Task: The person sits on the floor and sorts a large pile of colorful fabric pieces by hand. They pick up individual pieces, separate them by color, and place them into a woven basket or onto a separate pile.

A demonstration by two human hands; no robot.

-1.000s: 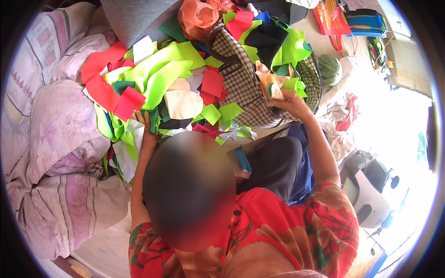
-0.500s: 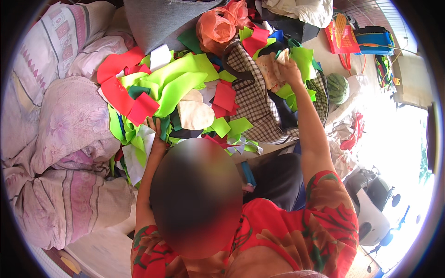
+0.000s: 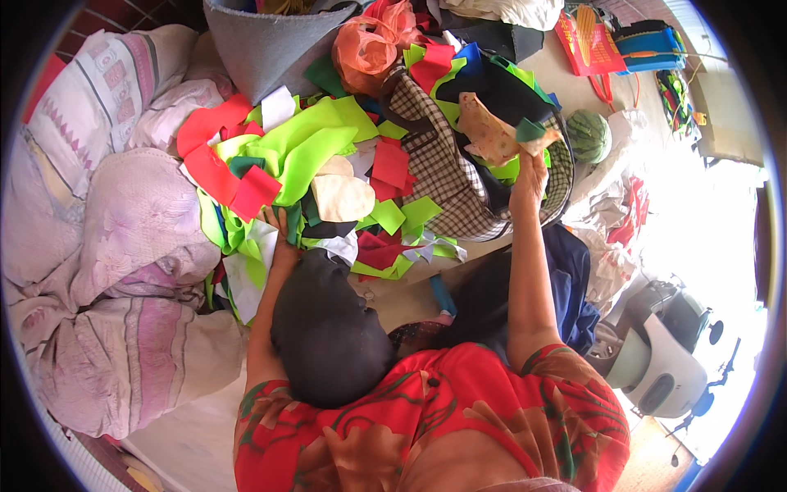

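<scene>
My right hand (image 3: 531,176) is closed on the lower edge of a beige cloth scrap (image 3: 541,145), over a brown-and-white checked bag (image 3: 426,135). A small dark green piece (image 3: 529,129) lies against that scrap. Just left of it, a larger beige patterned piece (image 3: 486,129) rests at the bag's mouth, among black and lime green cloth. My left hand (image 3: 283,225) reaches into the near-left edge of a heap of cut fabric, its fingers stretched out and partly covered by pieces. Around it are lime green cloth (image 3: 316,148), red pieces (image 3: 256,193) and a rounded cream piece (image 3: 343,197).
Large pale patterned bundles (image 3: 123,221) fill the left side. A grey felt-like container (image 3: 275,49) and an orange plastic bag (image 3: 365,53) stand at the back. Right of the checked bag are a watermelon (image 3: 589,136) and a red bag (image 3: 589,45). A white-and-grey appliance (image 3: 660,361) sits at lower right.
My right hand has drawn back toward me with the beige scrap, and the dark green piece now shows beside it. My left hand stays at the heap's edge. The view has shifted slightly.
</scene>
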